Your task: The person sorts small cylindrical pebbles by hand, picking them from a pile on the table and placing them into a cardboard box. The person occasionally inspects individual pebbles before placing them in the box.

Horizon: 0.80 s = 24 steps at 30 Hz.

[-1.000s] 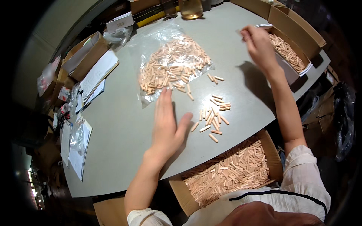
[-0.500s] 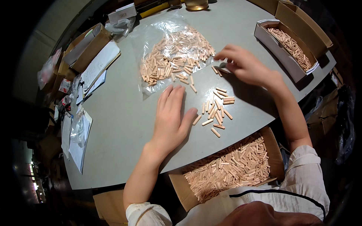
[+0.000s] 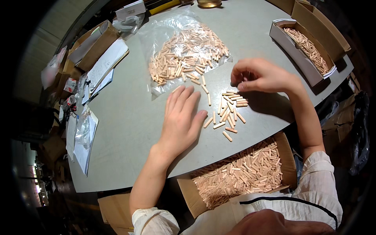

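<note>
My left hand (image 3: pixel 181 114) lies flat on the grey table with its fingers stretched out, and a dowel shows at its fingertips. Right of its thumb is a loose pile of short wooden dowel pins (image 3: pixel 230 116). At the far edge of that pile hovers my right hand (image 3: pixel 263 76), its fingers curved and apart from the thumb; I see nothing held in it. Beyond both hands lies a clear plastic bag (image 3: pixel 164 28) with many wooden dowels in and under it. A few single dowels (image 3: pixel 205 89) trail from the bag toward the pile.
An open cardboard box (image 3: pixel 289 161) full of dowels stands below the table's near edge. At the right is a long white box (image 3: pixel 291 53) of dowels. Papers on clipboards (image 3: pixel 102 67) and a brown carton (image 3: pixel 96 47) line the left side.
My right hand has come nearer, from beside the bag to the pile's far edge, and its fingers curl more. Some dowels now lie closer to the pile. My left hand stays about where it was.
</note>
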{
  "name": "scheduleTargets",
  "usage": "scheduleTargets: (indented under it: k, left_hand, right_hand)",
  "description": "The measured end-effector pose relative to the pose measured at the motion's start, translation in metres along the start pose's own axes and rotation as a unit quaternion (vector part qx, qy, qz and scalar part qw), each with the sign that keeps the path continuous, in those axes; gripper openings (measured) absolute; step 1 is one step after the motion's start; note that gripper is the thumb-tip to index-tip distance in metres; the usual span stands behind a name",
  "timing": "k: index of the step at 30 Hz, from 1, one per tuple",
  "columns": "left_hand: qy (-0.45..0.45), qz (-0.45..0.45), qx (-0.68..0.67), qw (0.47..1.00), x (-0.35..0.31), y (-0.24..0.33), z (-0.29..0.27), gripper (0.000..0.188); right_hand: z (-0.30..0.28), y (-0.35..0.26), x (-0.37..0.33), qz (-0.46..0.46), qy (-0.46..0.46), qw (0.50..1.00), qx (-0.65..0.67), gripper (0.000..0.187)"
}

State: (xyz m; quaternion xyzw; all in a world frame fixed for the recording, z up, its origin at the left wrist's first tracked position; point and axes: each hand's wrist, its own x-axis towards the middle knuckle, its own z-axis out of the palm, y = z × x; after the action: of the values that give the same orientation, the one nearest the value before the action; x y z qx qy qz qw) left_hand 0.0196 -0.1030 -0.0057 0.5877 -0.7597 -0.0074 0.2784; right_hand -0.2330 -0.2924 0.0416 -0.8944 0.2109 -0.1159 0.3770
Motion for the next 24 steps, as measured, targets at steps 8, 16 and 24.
scheduleTargets:
  k: [8, 16, 24]
  left_hand:
    - [0.008, 0.0, -0.001, 1.0, 0.001, 0.0, 0.001, 0.045]
    - [0.019, 0.01, -0.029, 0.999, 0.001, -0.001, 0.003, 0.044]
    - [-0.021, 0.013, -0.008, 1.0, 0.003, 0.004, -0.002, 0.044]
  right_hand:
    - [0.006, 0.0, -0.001, 0.002, -0.074, 0.997, 0.006, 0.029]
    - [0.007, 0.001, -0.001, 0.023, -0.044, 0.998, 0.047, 0.017]
    - [0.014, 0.005, 0.005, -0.046, -0.074, 0.996, -0.014, 0.03]
